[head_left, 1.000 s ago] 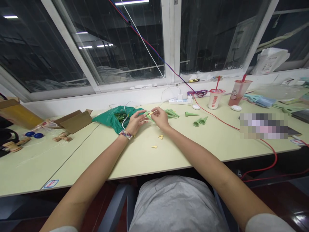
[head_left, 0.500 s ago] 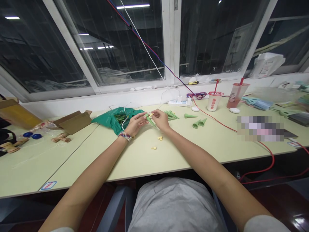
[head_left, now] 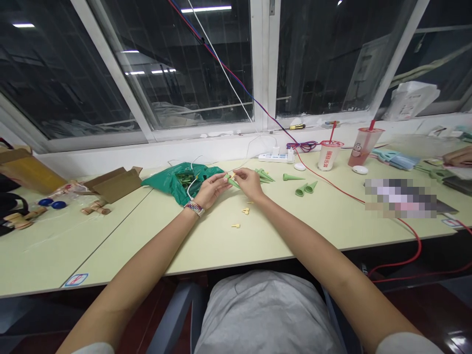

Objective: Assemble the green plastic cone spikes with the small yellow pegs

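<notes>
My left hand (head_left: 211,191) is closed on a green plastic cone (head_left: 233,183), whose tip slants down to the right. At the cone's wide end, my right hand (head_left: 250,182) pinches a small yellow plug-like piece (head_left: 232,176). Whether the piece sits inside the cone is too small to tell. Below my hands lie several loose yellow pieces (head_left: 236,226). Right of my right hand are a bunch of green cones (head_left: 265,175), a single cone (head_left: 292,177) and two more cones (head_left: 310,187). Behind my left hand, an open green plastic bag (head_left: 165,181) holds more green parts.
A cardboard box (head_left: 115,186), wooden pieces (head_left: 96,208) and blue balls (head_left: 58,204) lie on the left. Toward the right stand two drink cups (head_left: 329,156) near a power strip (head_left: 275,157) and a red cable (head_left: 416,246). Another person's hand (head_left: 459,156) shows at the right edge.
The green cone has turned and lies flatter between my hands, with its tip partly behind my right fingers. Another person's hand has come in at the right edge.
</notes>
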Motion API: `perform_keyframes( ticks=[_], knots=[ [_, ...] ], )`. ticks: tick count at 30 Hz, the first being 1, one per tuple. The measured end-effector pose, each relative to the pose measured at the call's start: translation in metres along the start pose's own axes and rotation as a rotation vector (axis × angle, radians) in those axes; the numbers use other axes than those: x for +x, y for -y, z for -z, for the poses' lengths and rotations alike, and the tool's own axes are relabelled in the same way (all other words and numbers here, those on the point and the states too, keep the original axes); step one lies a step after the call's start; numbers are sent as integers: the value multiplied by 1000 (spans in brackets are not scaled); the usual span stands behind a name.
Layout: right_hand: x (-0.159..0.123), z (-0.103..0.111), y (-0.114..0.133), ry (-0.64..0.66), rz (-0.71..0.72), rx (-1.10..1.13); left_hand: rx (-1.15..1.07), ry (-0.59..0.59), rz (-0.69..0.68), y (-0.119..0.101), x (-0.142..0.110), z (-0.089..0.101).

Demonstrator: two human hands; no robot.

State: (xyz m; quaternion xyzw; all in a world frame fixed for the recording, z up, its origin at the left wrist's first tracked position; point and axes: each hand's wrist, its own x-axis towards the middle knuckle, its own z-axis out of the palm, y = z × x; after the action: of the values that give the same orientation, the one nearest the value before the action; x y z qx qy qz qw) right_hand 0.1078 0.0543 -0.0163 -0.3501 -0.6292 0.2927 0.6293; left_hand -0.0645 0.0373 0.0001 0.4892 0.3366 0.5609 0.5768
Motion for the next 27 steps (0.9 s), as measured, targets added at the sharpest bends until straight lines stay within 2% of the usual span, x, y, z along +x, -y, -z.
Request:
perform_keyframes(
  ticks=[4,11,15,22,27],
  knots=[
    [1,1,-3,0,10,10,-45,-31,44,0,0,-3],
    [1,4,2,-23,16,-17,-73,-67,12,3,4,-8],
    [0,3,1,-27,44,-60,-63,-58,3,6,6,-7],
    [0,5,-2,-3,190,-118,-64,2,33,8,9,-2],
    [-1,5,-3,-1,178,-153,-68,-26,13,9,9,-4]
  ],
)
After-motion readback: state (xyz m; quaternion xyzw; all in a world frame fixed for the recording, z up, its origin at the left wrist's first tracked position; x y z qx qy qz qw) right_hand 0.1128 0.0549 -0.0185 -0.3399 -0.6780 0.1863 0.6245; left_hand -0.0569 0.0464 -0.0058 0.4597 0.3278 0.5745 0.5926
